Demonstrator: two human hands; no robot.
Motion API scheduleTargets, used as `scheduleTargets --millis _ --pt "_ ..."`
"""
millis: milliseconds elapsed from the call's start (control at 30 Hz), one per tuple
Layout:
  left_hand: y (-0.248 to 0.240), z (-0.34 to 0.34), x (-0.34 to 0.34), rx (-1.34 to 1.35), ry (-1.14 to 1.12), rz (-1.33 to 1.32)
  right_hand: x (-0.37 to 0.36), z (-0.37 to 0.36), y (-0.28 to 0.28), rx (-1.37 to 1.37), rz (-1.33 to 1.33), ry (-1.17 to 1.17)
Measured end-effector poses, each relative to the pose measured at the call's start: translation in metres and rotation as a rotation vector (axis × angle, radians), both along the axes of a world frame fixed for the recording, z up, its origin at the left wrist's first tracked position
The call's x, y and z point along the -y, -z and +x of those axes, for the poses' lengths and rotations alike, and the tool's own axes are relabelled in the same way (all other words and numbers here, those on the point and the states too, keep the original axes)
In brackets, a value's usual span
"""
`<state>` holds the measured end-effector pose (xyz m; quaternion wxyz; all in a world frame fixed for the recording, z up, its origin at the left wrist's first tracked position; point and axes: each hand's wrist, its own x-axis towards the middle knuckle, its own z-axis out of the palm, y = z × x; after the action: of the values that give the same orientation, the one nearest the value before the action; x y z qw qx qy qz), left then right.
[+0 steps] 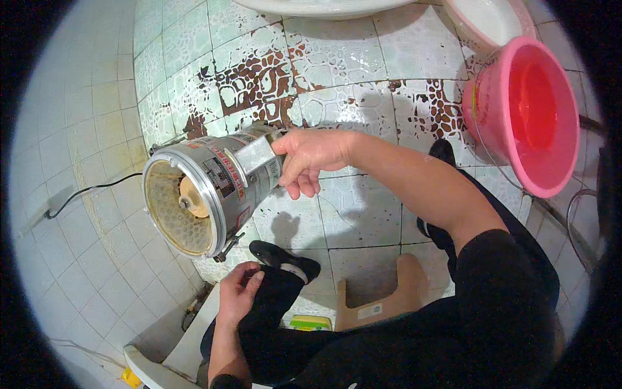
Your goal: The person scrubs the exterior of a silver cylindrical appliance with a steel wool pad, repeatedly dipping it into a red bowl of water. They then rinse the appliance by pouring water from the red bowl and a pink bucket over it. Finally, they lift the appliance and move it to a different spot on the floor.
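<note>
A silver cylindrical machine (220,178) lies tilted on the floor at left, with its round mouth facing the wall. Inside the mouth are a perforated drum wall (165,223) and a tan cone-shaped hub (192,198). My right hand (311,155) reaches across and is closed on the end of a shiny metal box (254,155) on the machine's side. Its thumb is on the box and its other fingers curl below. Near my left knee, my left hand (238,292) is loosely curled, thumb apart, with nothing visible in it.
A pink bucket (473,110) with a wire handle stands at right, beside a pale basin (489,23). A black cord (91,188) runs along the left wall. A tan stool (382,305) and a yellow-green box (310,323) are near my feet. The tiled floor looks wet.
</note>
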<state>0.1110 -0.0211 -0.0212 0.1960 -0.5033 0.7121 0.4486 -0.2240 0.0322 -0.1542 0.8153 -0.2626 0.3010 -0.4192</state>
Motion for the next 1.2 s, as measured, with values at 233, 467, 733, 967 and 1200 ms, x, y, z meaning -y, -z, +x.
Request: scheduleTargets --millis 233,467,733,967,1200 --pt "-0.006 -0.009 -0.002 0.019 0.045 -0.026 -0.013 -0.031 -0.002 -0.29 -0.098 -0.095" --pt "0.001 0.001 0.0 0.032 0.006 0.026 0.018 -0.007 0.003 -0.234 -0.151 -0.219" --pt "-0.005 -0.004 -0.002 0.024 0.013 0.067 0.002 -0.024 0.005 -0.269 -0.194 -0.158" --pt "-0.006 -0.008 -0.004 0.0 0.021 0.033 0.016 -0.025 0.024 -1.305 -0.944 0.027" --pt "-0.001 -0.005 -0.004 0.025 0.024 0.058 0.025 -0.012 0.025 -1.735 -1.131 0.196"
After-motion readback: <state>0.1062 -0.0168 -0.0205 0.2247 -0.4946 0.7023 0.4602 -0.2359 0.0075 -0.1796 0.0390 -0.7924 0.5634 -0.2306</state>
